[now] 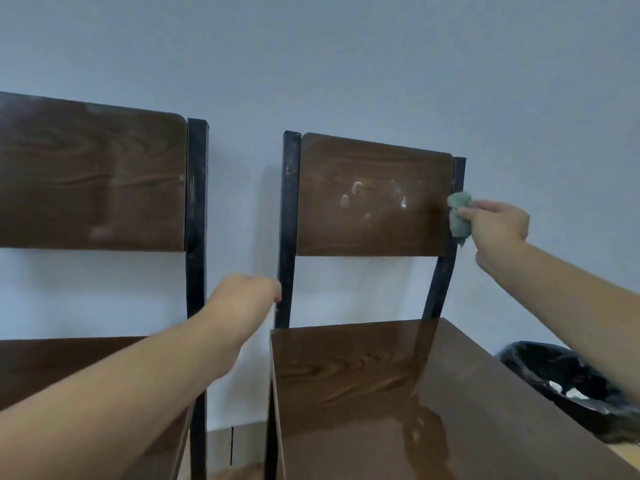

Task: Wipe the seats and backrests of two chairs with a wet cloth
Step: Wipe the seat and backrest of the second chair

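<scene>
Two dark wood chairs with black metal frames stand against a pale wall. The right chair has a backrest (374,195) with whitish smudges and a glossy seat (363,382). My right hand (495,226) grips a bunched grey-green cloth (459,216) pressed at the backrest's right edge, by the right post. My left hand (246,296) is closed around the right chair's left post (286,237), below the backrest. The left chair shows its backrest (90,178) and part of its seat (52,368) behind my left forearm.
A bin lined with a black bag (561,382) holding white scraps stands on the floor to the right of the right chair, under my right forearm. A narrow gap of wall (242,202) separates the two chairs.
</scene>
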Tool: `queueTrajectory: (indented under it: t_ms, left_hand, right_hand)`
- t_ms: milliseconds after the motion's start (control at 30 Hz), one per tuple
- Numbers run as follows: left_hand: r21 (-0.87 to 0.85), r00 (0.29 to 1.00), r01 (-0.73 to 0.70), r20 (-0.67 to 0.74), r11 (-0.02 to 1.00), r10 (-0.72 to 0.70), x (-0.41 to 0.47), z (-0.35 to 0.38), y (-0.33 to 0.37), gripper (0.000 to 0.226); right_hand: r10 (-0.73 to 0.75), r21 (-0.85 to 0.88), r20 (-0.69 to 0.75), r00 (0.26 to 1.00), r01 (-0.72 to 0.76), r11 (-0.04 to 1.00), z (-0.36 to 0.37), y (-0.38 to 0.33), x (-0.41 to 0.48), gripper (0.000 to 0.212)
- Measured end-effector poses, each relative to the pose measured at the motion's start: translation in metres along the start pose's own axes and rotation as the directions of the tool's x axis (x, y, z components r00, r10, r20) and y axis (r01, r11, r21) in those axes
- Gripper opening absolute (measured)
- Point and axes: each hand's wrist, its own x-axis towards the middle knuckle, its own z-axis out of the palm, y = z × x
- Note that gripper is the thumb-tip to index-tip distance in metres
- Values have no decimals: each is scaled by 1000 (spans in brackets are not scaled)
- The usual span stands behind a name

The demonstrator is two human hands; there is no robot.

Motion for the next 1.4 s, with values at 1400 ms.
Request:
queueTrajectory:
  t_ms: [1400]
  left_hand:
    - [-69,876,-476,-125,877,466,125,43,22,26]
  right_hand:
    - [-595,-182,397,699,696,695,92,58,-147,29]
